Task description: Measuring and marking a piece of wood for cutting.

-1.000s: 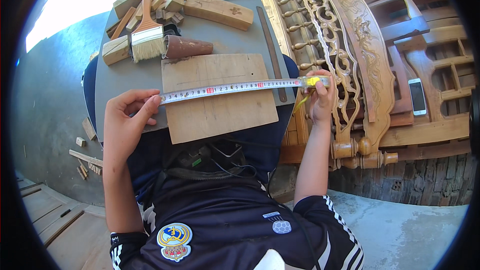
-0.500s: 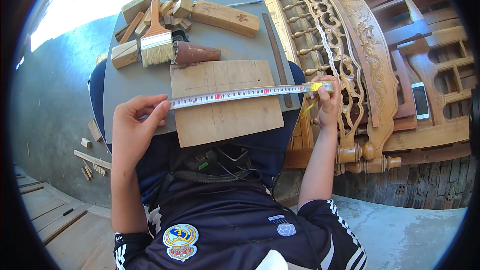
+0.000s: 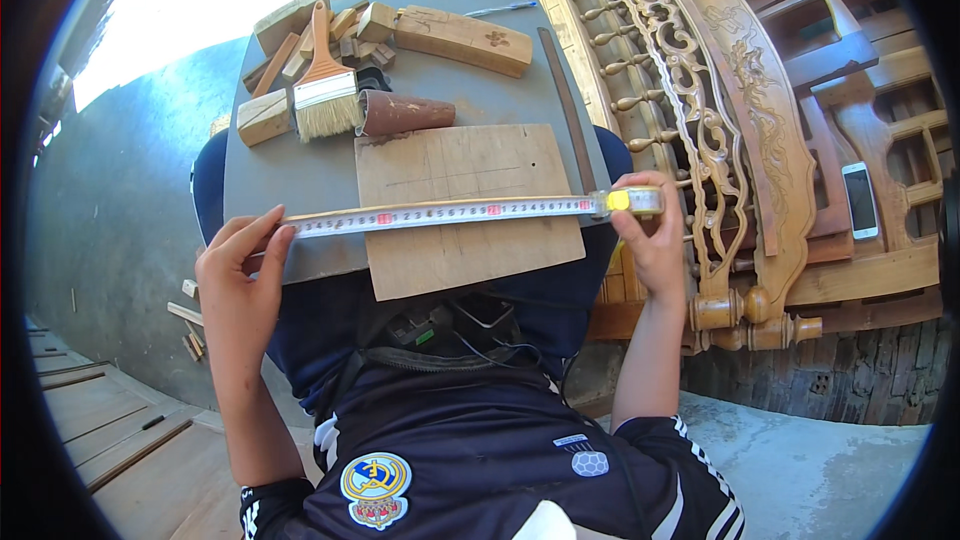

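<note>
L hand [image 3: 245,265] nearly closed, thumb-and-fingertip pinch on the blade [image 3: 440,217]; R hand [image 3: 655,240] curled round the tape measure [image 3: 621,201], its yellow-and-clear case part-hidden by fingers. Blade's white w/ black ticks, red blocks, straight across the pale wooden board [image 3: 480,255] and past its L edge; can't tell if touching. Board overhangs the grey panel's [image 3: 320,180] near edge. Blade tip's hidden in L hand; tiny ticks blurry.

I see bare table [image 3: 505,90] between the tube [image 3: 408,115] and dark strip [image 3: 567,105]; brush [image 3: 325,88] and wood bits [image 3: 264,118] crowd far left; tape [image 3: 440,216] crosses the board [image 3: 478,258].
</note>
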Available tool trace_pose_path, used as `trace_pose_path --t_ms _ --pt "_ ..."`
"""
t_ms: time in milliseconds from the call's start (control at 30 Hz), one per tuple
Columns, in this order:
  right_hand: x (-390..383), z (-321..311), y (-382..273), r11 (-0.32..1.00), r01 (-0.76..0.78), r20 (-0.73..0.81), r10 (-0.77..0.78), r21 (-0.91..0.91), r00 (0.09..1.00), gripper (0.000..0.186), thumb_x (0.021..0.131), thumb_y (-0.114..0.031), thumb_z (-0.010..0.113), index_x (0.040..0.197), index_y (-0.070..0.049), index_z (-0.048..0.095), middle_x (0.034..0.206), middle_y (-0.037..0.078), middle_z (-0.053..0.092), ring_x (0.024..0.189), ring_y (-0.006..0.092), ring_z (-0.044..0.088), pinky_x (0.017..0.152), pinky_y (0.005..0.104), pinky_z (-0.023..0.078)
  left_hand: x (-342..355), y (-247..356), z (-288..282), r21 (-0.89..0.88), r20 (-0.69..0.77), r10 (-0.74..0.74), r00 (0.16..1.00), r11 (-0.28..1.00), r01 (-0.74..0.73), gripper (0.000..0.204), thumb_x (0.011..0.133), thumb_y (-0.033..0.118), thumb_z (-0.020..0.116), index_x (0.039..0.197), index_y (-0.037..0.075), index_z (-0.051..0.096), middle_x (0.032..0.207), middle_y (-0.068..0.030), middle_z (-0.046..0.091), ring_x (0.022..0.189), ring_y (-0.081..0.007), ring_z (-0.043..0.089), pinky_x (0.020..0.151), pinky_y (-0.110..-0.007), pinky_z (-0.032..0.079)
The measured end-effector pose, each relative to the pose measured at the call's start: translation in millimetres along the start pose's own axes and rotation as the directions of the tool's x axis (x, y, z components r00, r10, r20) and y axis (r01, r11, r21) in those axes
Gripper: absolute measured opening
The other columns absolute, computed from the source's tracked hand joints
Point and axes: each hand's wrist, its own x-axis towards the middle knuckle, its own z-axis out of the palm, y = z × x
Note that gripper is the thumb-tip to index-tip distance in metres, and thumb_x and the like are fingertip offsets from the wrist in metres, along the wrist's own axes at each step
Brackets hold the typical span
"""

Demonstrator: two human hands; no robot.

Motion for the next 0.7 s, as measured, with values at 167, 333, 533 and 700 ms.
trace_pose_path --t_ms 167,333,533,700 --pt "-12 22 -9 1.000 -0.007 0.033 0.008 -0.012 0.999 0.053 0.087 -0.014 0.088 0.127 -0.008 0.055 0.115 0.004 0.064 0.106 0.0127 0.063 0.092 0.0286 0.052 -6 -16 -12 -0.144 -0.081 -0.142 0.987 0.981 0.130 0.024 0.098 0.005 0.074 0.120 -0.002 0.077 0.102 -0.0130 0.076 0.092 -0.0175 0.076 0.080 -0.028 0.061" --pt "-12 28 -11 0.998 0.040 0.026 -0.039 -0.039 0.999 0.057 0.085 -0.010 0.088 0.130 -0.007 0.055 0.116 0.005 0.064 0.106 0.0140 0.065 0.092 0.0297 0.053 -9 -11 -12 -0.012 -0.120 -0.049 0.992 0.999 0.047 0.025 0.097 0.005 0.075 0.121 -0.002 0.076 0.106 -0.0146 0.076 0.093 -0.0192 0.077 0.080 -0.030 0.061" --pt "-12 27 -13 0.992 0.027 0.016 -0.025 -0.121 1.000 0.076 0.082 -0.008 0.088 0.148 -0.006 0.049 0.117 0.007 0.064 0.107 0.0161 0.065 0.097 0.0319 0.052 -16 13 -10 0.327 -0.102 0.159 0.982 0.938 -0.118 0.041 0.088 0.007 0.080 0.128 0.006 0.073 0.132 -0.0155 0.068 0.121 -0.0319 0.067 0.098 -0.042 0.056" --pt "-10 27 -13 0.988 0.068 0.021 -0.066 -0.142 0.998 0.082 0.081 -0.008 0.088 0.152 -0.005 0.048 0.117 0.008 0.064 0.108 0.0170 0.064 0.099 0.0335 0.051 -29 42 18 0.307 0.108 0.452 0.885 0.832 -0.462 0.049 0.083 0.016 0.085 0.129 0.008 0.071 0.142 -0.0159 0.061 0.135 -0.0381 0.057 0.112 -0.050 0.046"
